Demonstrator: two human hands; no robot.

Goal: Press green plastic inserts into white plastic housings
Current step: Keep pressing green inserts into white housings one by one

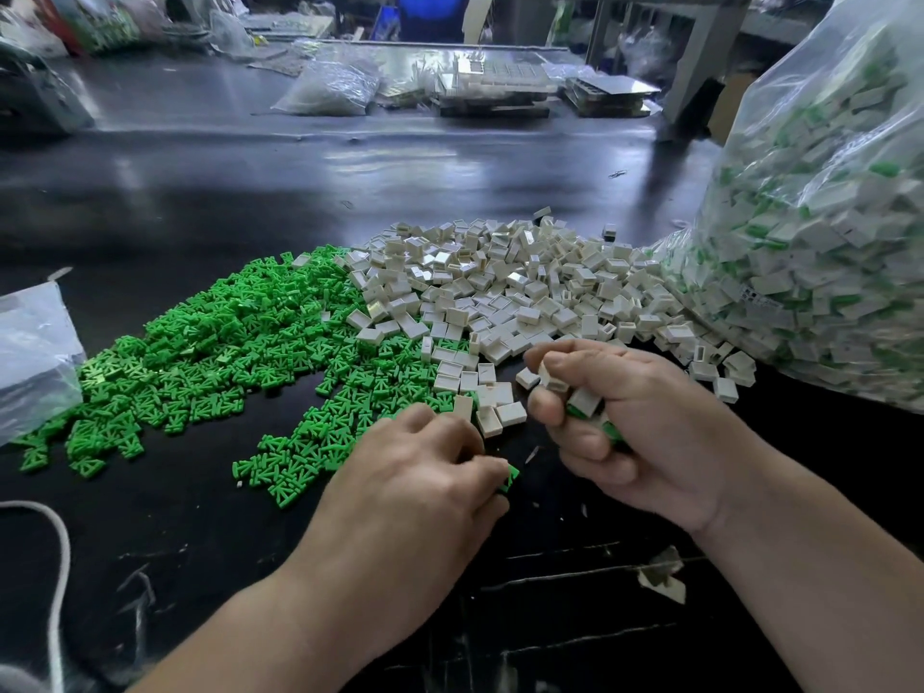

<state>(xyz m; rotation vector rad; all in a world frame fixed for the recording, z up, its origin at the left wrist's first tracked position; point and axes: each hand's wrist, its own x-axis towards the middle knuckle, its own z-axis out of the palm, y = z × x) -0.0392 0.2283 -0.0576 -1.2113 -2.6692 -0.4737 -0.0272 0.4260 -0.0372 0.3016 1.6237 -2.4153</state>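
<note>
No legible text, label, brand or number anywhere. Clear bag [825, 242] on the right and small bag [35, 352] at the left: no print that can be made out. Clutter [490, 87] at the back of the bench [250, 157]: too blurred to read.
</note>
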